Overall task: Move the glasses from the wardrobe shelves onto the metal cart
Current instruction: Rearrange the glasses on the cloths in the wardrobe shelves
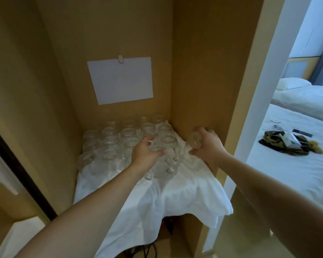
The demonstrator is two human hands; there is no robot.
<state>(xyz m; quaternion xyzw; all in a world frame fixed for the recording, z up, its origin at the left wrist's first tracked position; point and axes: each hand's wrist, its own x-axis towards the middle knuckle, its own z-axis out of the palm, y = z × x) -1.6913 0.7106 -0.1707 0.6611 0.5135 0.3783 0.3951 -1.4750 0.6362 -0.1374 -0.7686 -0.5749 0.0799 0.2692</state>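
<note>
Several clear glasses (110, 144) stand upside down in rows on a white towel (175, 198) that covers a wardrobe shelf. My left hand (145, 153) reaches into the rows and grips one glass (155, 146) near the middle. My right hand (207, 144) holds another clear glass (194, 141) lifted above the towel, close to the wardrobe's right wall. The metal cart is out of view.
Tan wooden walls (203, 71) close the shelf in on the left, back and right. A white sheet of paper (120, 81) hangs on the back wall. To the right, a doorway opens onto a white bed (296, 174) with dark items on it. Cables lie under the shelf.
</note>
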